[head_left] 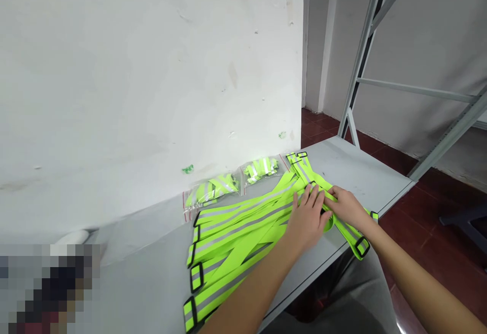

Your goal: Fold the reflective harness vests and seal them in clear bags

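Note:
Neon-yellow reflective straps (243, 230) with grey stripes and black buckles lie fanned out on the grey table. My left hand (308, 217) rests on the bundle's right part, fingers stretched out and laid over the bands. Close beside it, my right hand (344, 205) is closed on a reflective strap, the fingertips partly hidden behind the band. From there a strap end with a black buckle (362, 246) hangs over the table's front edge. More buckled ends reach past my hands toward the wall.
Two clear zip bags, a left one (211, 192) and a right one (262, 169), hold folded neon straps along the white wall (152, 80). A metal rack frame (359, 78) stands at the right end of the table (152, 273). A blurred patch covers the lower left.

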The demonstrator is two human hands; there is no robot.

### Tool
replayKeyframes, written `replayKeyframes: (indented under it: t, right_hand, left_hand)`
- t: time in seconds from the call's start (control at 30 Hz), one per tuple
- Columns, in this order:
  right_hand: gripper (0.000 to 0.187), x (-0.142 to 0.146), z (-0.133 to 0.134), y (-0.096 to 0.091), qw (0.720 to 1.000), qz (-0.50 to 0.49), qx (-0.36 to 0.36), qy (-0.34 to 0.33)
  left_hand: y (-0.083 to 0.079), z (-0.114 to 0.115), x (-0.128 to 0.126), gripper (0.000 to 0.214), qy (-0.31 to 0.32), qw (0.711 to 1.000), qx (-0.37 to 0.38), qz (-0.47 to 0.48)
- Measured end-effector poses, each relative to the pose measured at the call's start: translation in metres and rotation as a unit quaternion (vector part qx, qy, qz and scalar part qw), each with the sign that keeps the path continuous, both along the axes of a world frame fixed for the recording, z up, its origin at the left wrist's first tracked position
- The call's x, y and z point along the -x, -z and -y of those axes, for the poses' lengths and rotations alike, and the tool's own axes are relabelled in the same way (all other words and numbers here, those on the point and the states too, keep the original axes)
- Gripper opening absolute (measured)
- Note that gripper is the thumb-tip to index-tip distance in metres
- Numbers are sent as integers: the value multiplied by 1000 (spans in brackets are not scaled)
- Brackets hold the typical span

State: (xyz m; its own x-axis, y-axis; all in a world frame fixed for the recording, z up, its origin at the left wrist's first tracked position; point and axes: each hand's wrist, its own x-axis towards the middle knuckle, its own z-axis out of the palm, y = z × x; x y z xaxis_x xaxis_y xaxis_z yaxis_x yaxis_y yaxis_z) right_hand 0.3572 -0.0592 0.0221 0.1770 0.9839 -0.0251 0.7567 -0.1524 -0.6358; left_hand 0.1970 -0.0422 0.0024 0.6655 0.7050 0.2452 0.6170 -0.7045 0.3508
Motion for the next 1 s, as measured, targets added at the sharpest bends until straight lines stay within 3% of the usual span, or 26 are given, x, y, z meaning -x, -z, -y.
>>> replayKeyframes:
  t: [0.1,0.2,0.43,0.57,0.73,0.87,1.0]
  right_hand:
    - [26,-8,-2,-9,999,-13,-10,-32]
    - [29,-17,-22,-15,998,-29,-43,-26]
    - [23,6,-135,-6,998,-13,-47,-41]
    - [28,22,-172,5,998,-21,-41,-43]
    - [33,24,-178,1,992,-82,-57,-72]
    - [32,14,-164,-32,977,-157,-74,-126]
    - [37,1,-113,-68,957,-183,-85,-208]
  left_hand:
    - [7,-3,0,58,-3,999,12,-41]
    - [10,-5,3,59,-3,999,22,-46]
    - [11,-3,7,69,3,999,-7,-50]
    - [10,0,11,77,12,999,1,-31]
    - [8,2,13,85,13,1000,12,-22]
    - [8,1,11,82,1,1000,8,-19]
    - [6,-2,11,77,3,999,31,-18]
